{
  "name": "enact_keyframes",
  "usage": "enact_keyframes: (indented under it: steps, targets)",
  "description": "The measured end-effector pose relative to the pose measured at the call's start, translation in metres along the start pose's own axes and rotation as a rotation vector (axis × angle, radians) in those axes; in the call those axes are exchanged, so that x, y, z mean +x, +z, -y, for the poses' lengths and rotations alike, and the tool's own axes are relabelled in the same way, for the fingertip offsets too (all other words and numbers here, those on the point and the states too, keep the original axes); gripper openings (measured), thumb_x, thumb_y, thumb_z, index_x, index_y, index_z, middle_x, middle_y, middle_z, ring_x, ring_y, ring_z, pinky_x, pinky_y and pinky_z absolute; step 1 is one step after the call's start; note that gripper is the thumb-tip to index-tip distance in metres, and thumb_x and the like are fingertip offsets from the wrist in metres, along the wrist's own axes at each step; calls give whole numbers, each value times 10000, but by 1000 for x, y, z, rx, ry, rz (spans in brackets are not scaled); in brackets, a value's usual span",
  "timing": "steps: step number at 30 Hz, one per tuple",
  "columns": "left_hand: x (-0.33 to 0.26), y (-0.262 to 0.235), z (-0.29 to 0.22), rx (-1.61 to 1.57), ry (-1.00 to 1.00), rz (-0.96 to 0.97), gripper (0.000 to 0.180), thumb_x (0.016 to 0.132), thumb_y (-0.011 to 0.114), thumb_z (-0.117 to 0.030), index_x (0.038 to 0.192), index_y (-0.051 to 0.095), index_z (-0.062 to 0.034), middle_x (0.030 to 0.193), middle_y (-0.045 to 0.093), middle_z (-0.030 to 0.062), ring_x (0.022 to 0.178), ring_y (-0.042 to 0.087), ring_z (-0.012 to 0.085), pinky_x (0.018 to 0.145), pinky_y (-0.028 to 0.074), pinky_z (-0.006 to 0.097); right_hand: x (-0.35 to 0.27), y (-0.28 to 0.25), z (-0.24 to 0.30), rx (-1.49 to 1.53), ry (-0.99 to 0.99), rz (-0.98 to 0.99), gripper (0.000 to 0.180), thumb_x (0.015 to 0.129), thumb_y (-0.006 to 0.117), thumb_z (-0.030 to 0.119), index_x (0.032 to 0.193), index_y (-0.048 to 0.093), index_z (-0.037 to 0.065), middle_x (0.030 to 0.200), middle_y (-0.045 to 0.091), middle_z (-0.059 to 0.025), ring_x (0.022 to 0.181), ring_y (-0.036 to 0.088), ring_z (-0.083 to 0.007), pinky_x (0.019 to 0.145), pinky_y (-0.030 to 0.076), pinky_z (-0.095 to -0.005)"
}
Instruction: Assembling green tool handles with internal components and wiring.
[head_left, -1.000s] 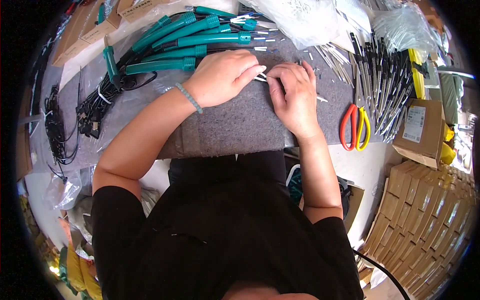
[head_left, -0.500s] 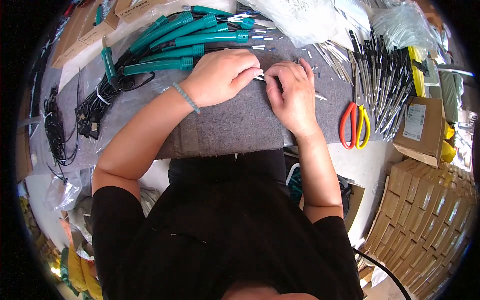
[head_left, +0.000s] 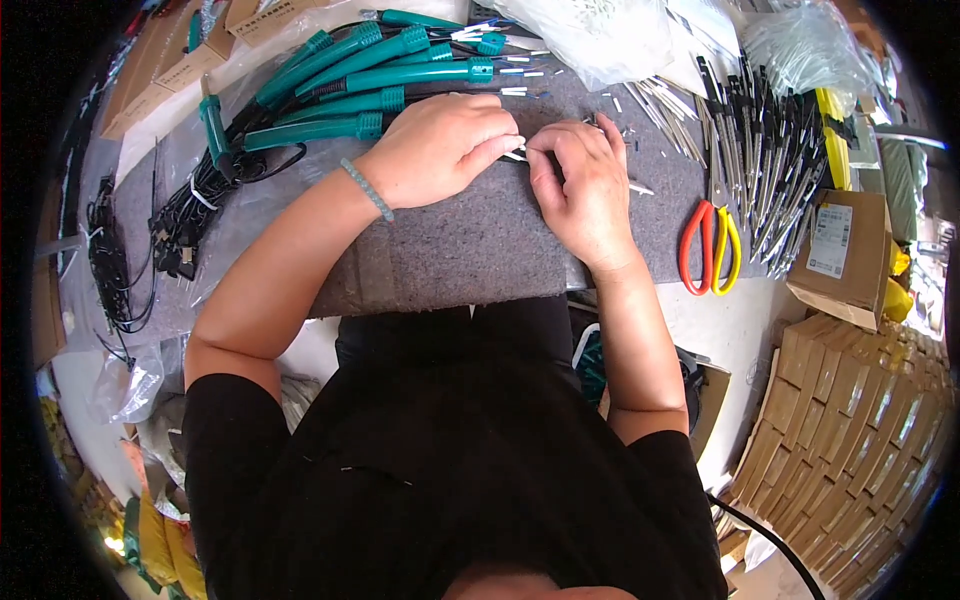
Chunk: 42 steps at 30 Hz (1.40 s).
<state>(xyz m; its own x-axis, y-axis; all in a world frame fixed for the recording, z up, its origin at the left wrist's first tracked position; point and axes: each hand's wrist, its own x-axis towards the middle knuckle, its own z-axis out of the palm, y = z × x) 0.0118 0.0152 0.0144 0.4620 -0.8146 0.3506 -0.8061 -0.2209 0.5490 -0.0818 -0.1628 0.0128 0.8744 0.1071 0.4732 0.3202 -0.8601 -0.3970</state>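
Observation:
My left hand (head_left: 437, 150) is closed in a pinch over the grey cloth-covered table (head_left: 470, 240). A thin white piece (head_left: 514, 156), like a wire or a narrow tube, sticks out from its fingertips toward my right hand (head_left: 583, 195). That hand is curled just beside it, thumb and index finger together; what they hold is hidden. Several teal soldering iron handles (head_left: 400, 78) with black cords lie beyond my left hand, pale wire ends pointing right. To the right of my right hand rest nippers or scissors (head_left: 694, 245) with one red and one yellow handle.
Thin white rods (head_left: 672, 115) and a heap of metal rods with black parts (head_left: 765, 165) lie at the right. Clear plastic bags (head_left: 590, 40) are at the back. A cardboard box (head_left: 840, 255) stands right, above stacked cartons (head_left: 840, 420). Bundled black cords (head_left: 185, 235) lie left.
Both hands stay close together in nearly the same place, with only slight shifts of the fingers and left wrist. Nothing else has visibly moved.

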Motion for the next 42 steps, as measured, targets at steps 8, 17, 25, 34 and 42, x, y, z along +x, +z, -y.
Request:
enact_keyframes:
  steps: [8,17,25,34,42]
  targets:
    - [1,-1,-7,-59,-60,-5,146,904,546,-185,929,553,-41,844,591,128,816,592,324,719,471,395,0,-1,0,-2,16,7,116,782,635,124,887,591,106,925,616,-39,987,578,-236,1035,304,-496]
    - [0,0,-2,-32,-16,-5,135,894,558,-180,918,561,-47,864,604,123,824,595,323,722,470,397,0,-1,1,-1,13,9,109,783,635,131,881,593,107,921,616,-41,981,579,-236,1032,307,-498]
    - [-2,4,-2,-86,-19,-59,119,863,596,-127,942,610,-40,854,586,112,804,596,300,690,482,379,1,-2,1,-11,7,3,120,787,640,98,899,596,99,929,632,-42,962,596,-238,1025,328,-480]
    - [-1,4,-3,-44,1,-75,143,881,593,-131,981,636,-37,854,590,110,748,597,245,655,477,320,-1,0,0,-7,8,-2,105,793,642,139,884,597,112,914,619,-26,977,584,-223,1039,297,-496]
    - [-2,1,0,-200,-87,-50,92,865,608,-111,917,625,-37,838,608,95,750,591,223,651,473,312,-1,0,1,-11,17,-11,93,801,636,140,882,600,112,912,619,-28,975,585,-224,1033,303,-492]
